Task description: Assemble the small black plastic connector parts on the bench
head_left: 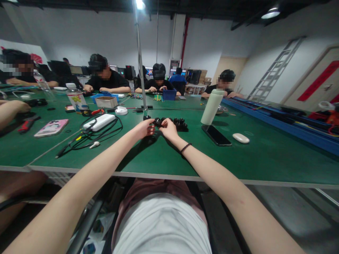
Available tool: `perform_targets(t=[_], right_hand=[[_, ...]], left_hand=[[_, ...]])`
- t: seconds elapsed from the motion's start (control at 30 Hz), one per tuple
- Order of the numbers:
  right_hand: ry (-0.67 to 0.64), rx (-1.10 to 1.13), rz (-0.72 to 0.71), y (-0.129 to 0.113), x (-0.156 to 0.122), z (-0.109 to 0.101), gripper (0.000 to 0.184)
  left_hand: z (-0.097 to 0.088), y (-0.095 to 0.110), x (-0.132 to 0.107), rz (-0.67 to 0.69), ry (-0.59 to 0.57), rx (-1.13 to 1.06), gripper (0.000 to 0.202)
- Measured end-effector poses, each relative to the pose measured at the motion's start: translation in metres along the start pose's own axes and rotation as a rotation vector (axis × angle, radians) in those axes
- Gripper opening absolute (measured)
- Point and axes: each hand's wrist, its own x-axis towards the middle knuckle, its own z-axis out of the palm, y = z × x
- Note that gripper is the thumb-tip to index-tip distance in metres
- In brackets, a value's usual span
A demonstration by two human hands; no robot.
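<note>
Both my arms reach out over the green table (164, 158). My left hand (145, 128) and my right hand (167, 129) meet at its middle, fingers pinched together on a small black part (158, 123) held between them. Just behind the hands lies a row of several similar black parts (178, 123). A dark band circles my right wrist (185, 147).
A black phone (216, 135), a white earbud case (241, 138) and a pale green bottle (212, 106) stand to the right. A white power bank (99, 122) with black cables, a loose earbud (94, 144) and a pink phone (51, 127) lie left. Other people work at the far side.
</note>
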Motion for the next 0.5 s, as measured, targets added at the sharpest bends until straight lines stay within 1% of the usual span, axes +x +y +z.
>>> perform_targets(t=[0.27, 0.5], right_hand=[[-0.002, 0.007, 0.01, -0.0023, 0.0001, -0.0036, 0.021], [-0.016, 0.007, -0.003, 0.0006, 0.0029, -0.0034, 0.019]], left_hand=[[0.0009, -0.0005, -0.0003, 0.002, -0.033, 0.011, 0.017], [0.0003, -0.003, -0.0007, 0.061, -0.056, 0.007, 0.015]])
